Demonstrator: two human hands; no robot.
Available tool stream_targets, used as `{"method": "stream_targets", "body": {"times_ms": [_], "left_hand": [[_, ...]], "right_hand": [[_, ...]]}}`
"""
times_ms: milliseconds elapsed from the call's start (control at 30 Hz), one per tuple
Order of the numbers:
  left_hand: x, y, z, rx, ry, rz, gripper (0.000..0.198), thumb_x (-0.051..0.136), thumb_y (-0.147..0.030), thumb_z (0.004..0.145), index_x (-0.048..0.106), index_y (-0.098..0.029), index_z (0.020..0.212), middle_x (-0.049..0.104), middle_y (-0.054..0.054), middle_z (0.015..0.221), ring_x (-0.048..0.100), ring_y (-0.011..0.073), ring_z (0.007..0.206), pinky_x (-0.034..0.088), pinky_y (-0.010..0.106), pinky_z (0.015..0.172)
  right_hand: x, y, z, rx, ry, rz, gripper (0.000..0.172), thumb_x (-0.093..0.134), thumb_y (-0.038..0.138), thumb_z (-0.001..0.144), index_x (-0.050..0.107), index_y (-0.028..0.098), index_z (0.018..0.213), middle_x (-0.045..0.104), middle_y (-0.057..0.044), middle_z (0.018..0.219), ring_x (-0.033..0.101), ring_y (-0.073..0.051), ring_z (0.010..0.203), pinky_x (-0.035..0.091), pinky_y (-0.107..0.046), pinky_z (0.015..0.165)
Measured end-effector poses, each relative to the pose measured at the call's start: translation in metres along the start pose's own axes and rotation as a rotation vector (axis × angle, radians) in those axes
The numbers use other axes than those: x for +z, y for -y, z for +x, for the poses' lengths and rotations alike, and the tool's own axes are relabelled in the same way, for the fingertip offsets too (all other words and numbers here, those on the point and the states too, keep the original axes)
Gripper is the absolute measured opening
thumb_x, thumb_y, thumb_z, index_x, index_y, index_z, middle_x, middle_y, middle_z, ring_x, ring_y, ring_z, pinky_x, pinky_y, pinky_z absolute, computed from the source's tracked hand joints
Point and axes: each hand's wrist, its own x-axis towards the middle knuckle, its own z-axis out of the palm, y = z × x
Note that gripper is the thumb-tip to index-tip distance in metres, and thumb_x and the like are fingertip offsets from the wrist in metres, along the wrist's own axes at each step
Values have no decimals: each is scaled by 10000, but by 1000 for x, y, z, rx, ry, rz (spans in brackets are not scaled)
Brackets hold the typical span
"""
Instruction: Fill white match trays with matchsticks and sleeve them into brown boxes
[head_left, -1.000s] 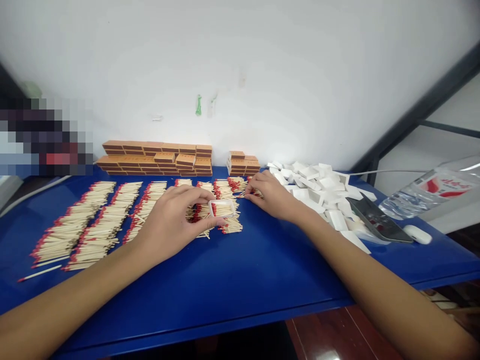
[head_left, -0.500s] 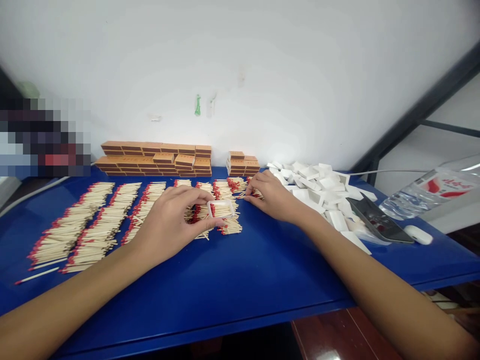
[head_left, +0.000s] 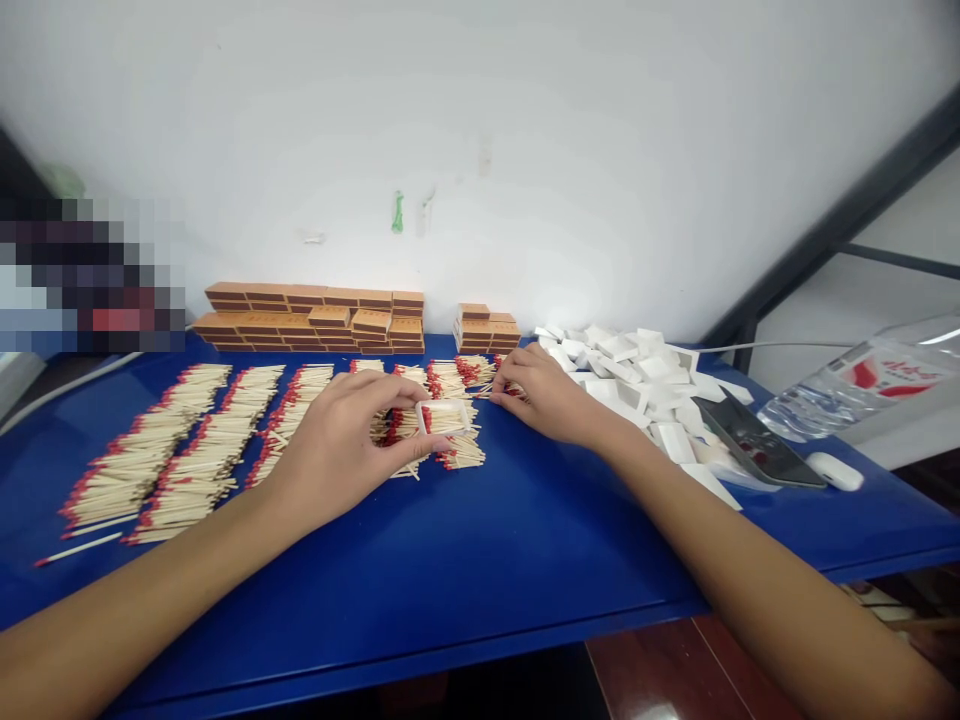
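Note:
Between thumb and fingers, my left hand grips a small white matchbox tray by its ends. Some red-tipped matches lie inside the tray, which is held over the rows of matches. My right hand is closed at the right end of the rows, its fingers curled around loose matches on the table. How many matches are in those fingers is hidden. Beneath and beside the tray lies a row of matches. Long slanting rows of matches spread out to the left of my left hand.
Brown matchboxes are stacked along the wall, with a smaller stack to their right. White empty trays are heaped beyond my right hand. A phone, a white earbud case and a plastic bottle are on the right of the blue table.

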Motion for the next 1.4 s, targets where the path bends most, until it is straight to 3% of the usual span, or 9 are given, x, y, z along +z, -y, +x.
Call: {"method": "stream_targets", "body": {"times_ms": [333,967,1167,1400], "left_hand": [[1,0,-1,-17,17,-26,393,782,-535,870,690,-203,1061,758,23,990,698,228,914,491,360,843],[2,2,-1,-17,30,-11,388,781,-538,870,693,-228,1086,767,20,1021,701,233,930,483,354,844],[2,1,0,-24,27,-22,417,757,-581,873,692,-213,1059,757,21,987,693,230,915,482,361,850],[1,1,0,-18,33,-8,412,724,-600,894,688,-226,1065,768,24,1014,705,237,925,486,366,847]], "right_hand": [[2,9,1,-14,-15,33,63,601,216,987,660,212,966,628,-99,1010,511,-281,1017,451,-434,921],[7,5,2,-38,-1,52,176,604,199,989,708,238,1126,630,-103,1058,520,-287,1048,444,-453,947],[7,5,3,-35,-10,58,82,589,201,996,657,218,952,627,-95,1002,513,-273,1009,446,-426,924],[2,7,3,-2,17,24,138,572,209,1000,589,208,863,616,-104,956,509,-282,981,451,-424,884]]}}
